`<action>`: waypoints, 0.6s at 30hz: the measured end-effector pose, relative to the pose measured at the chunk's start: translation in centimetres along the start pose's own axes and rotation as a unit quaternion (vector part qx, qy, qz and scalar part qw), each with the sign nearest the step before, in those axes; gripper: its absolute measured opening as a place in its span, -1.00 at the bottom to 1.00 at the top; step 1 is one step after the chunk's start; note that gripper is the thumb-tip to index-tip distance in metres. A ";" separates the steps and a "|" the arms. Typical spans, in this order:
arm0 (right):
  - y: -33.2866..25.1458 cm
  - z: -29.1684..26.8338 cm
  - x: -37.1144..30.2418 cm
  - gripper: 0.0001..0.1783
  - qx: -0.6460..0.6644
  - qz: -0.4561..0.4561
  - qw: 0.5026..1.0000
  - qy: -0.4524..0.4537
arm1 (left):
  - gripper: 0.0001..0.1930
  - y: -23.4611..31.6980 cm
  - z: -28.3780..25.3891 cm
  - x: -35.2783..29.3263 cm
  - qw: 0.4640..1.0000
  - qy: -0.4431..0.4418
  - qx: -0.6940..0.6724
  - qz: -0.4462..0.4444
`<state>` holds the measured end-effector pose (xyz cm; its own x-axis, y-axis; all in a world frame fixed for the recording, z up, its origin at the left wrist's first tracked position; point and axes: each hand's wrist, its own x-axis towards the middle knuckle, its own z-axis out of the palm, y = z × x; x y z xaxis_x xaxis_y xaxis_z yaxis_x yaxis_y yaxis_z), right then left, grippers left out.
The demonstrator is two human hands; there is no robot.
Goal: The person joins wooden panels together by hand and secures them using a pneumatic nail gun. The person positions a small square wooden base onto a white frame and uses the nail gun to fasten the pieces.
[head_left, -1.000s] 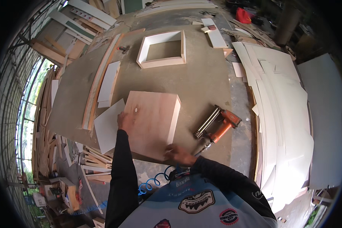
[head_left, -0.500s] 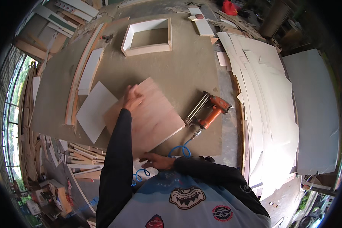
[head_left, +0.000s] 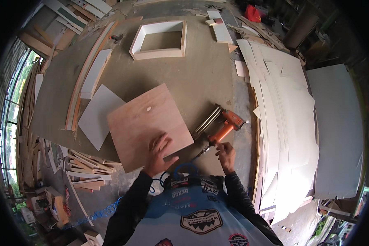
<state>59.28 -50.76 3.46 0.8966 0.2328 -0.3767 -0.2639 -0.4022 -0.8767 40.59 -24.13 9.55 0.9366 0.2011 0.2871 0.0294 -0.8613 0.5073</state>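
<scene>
A square plywood panel (head_left: 131,127) lies turned at an angle on the worktable, with a small pale oval spot (head_left: 149,109) on its face. Over the panel's near edge is my left hand (head_left: 160,156), fingers apart and holding nothing; whether they touch the wood I cannot tell. To the right lies an orange nail gun (head_left: 225,129) on its side, its hose fitting toward me. Just beside the lower end of its handle is my right hand (head_left: 226,158), fingers curled in, with nothing seen in them. A white board (head_left: 99,119) lies partly under the panel's left side.
A rectangular wooden frame (head_left: 158,54) with white inner sides sits farther back on the table (head_left: 201,82). Long strips (head_left: 88,74) lie on the left. White sheets (head_left: 279,115) are stacked at the right. A blue coiled hose (head_left: 184,169) runs near my body.
My left hand has drawn back from the panel's far part to its near edge, uncovering the pale spot. The panel has shifted slightly left. My right hand has moved right, up to the nail gun.
</scene>
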 end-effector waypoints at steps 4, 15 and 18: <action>-0.1 3.3 3.0 -0.30 -0.137 -0.027 0.984 0.109 | -0.45 -0.4 1.9 -2.5 0.996 0.026 0.074 -0.044; 0.1 4.7 5.5 -0.52 0.270 -0.012 0.962 0.026 | -0.50 0.6 2.4 -2.3 0.989 0.071 0.113 -0.069; -1.4 4.8 4.5 -0.57 0.367 -0.018 0.930 -0.001 | -0.49 0.7 2.4 -2.7 0.989 0.076 0.108 -0.065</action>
<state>61.98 -44.91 1.55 0.9087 0.2367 -0.3438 -0.4069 0.3191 -0.8559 38.90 -26.43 7.17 0.8571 0.3701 0.3583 0.2356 -0.9002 0.3664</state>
